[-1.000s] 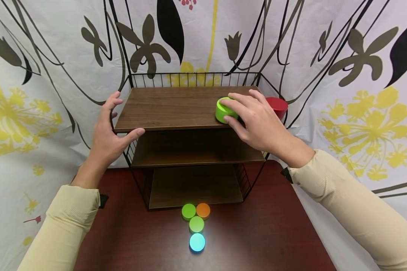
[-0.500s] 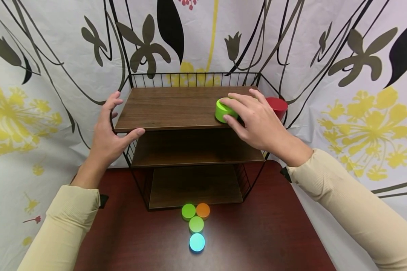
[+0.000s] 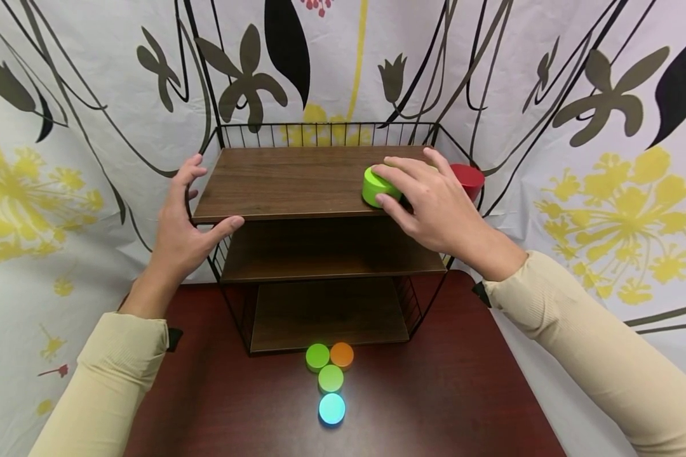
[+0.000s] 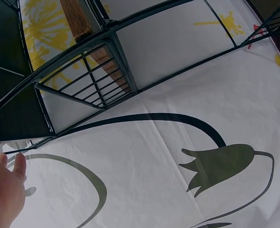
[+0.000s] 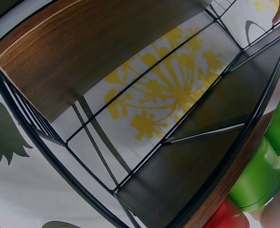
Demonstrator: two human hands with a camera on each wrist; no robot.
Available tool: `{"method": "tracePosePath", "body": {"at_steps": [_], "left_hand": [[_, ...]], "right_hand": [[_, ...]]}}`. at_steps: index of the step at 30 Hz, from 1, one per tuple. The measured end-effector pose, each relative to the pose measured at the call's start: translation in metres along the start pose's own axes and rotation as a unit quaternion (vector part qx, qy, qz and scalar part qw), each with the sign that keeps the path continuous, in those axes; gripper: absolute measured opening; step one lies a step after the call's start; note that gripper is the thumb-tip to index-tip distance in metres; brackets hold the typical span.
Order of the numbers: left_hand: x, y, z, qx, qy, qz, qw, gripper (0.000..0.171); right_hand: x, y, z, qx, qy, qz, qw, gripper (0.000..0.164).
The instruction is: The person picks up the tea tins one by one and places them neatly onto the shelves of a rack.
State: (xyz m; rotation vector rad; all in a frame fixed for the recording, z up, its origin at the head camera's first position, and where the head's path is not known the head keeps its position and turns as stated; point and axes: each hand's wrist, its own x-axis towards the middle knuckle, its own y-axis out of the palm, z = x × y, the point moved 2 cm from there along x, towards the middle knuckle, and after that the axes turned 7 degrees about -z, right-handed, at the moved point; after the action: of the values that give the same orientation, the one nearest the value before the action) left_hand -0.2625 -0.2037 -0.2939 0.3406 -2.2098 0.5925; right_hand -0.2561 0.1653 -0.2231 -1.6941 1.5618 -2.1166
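My right hand (image 3: 434,200) pinches a bright green round container (image 3: 376,188) at the front right of the shelf rack's dark wood top board (image 3: 286,181). Its thumb lies on the container's front side and the fingertips over the top. A red round container (image 3: 467,179) stands beyond that hand at the right end. In the right wrist view two green containers and the red container (image 5: 226,216) line up along the board's edge. My left hand (image 3: 183,219) is at the rack's left front corner, fingers spread, thumb stretched along the front edge, holding nothing.
The wire-framed rack has a middle shelf (image 3: 331,251) and a bottom shelf (image 3: 328,314). On the reddish table (image 3: 434,393) sit two green discs, an orange disc (image 3: 342,356) and a light blue disc (image 3: 332,409). Patterned fabric (image 3: 343,57) hangs behind.
The right hand and the green container have shifted only very slightly left. The left hand and the discs on the table stay put.
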Motion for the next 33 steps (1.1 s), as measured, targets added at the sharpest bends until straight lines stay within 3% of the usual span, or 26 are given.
{"method": "tracePosePath", "body": {"at_steps": [14,27,33], "left_hand": [[-0.001,0.000,0.001,0.002,-0.001,0.002,1.0000,0.081],[0.000,0.000,0.000,-0.002,-0.002,0.002,1.0000,0.081],[-0.001,0.000,-0.001,-0.001,-0.004,0.003,1.0000,0.080]], "right_hand": [[-0.004,-0.004,0.005,0.007,-0.001,-0.033,0.999,0.043],[-0.022,-0.022,0.018,0.029,-0.030,-0.081,0.996,0.048],[-0.029,-0.024,0.025,0.035,-0.043,-0.084,0.995,0.046]]}}
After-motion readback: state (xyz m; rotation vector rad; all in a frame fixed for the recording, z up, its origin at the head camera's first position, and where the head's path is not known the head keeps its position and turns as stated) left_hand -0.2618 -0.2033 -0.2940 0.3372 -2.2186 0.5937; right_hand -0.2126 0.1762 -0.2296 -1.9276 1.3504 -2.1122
